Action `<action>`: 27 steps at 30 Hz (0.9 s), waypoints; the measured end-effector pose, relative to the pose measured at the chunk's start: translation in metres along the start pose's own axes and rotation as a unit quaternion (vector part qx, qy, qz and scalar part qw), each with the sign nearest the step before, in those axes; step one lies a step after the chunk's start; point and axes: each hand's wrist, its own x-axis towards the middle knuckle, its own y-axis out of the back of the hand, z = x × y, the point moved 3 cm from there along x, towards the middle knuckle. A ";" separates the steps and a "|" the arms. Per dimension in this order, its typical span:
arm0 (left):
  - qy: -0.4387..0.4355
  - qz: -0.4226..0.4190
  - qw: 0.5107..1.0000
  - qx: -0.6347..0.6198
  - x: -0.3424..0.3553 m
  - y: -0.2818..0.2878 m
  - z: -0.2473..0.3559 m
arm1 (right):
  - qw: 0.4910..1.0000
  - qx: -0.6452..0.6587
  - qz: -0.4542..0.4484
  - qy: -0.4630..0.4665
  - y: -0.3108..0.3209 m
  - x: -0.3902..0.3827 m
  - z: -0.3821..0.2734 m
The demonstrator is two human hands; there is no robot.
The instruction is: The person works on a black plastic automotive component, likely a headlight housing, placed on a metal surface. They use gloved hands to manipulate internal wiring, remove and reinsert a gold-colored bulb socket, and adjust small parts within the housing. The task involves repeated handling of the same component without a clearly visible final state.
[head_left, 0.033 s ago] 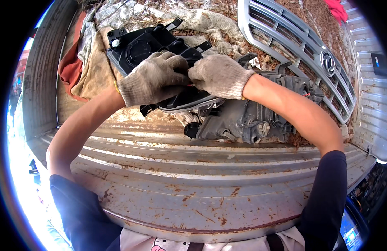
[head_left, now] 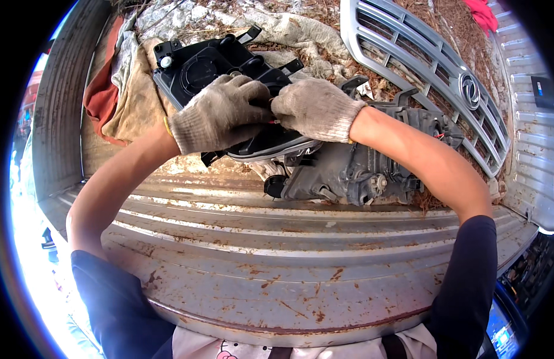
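Note:
A black headlight [head_left: 196, 75] lies back side up on the truck bed, its round rear cover showing. Both my hands wear greyish knitted gloves and meet over the headlight's right part. My left hand [head_left: 226, 110] rests there with fingers curled inward. Opposite it, my right hand [head_left: 316, 107] has its fingers pinched together. A tiny red bit shows between the fingertips; what they hold is too small and covered to name. Close by on the right, partly under my right forearm, lies a dusty, dirty headlight [head_left: 342, 170], also back side up.
A silver car grille [head_left: 402, 42] leans at the far right. Tan cloth [head_left: 136, 99] and red-orange cloth [head_left: 103, 99] lie at the left. Dry needles and a crumpled pale sheet [head_left: 289, 30] cover the back. The rusty, ribbed metal edge [head_left: 277, 281] runs in front of me.
My right hand has shifted very slightly at the pinch. The headlights and everything else stay in place.

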 end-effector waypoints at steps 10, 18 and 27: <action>0.052 -0.030 0.997 0.039 -0.001 -0.009 0.005 | 0.996 -0.024 0.060 -0.065 0.002 -0.005 -0.001; 0.029 -0.019 0.996 0.084 0.000 -0.009 0.014 | 0.994 -0.035 -0.011 -0.100 0.010 0.006 0.005; 0.050 -0.011 0.999 -0.012 0.003 0.004 0.007 | 0.981 0.142 -0.028 -0.131 0.036 0.004 0.019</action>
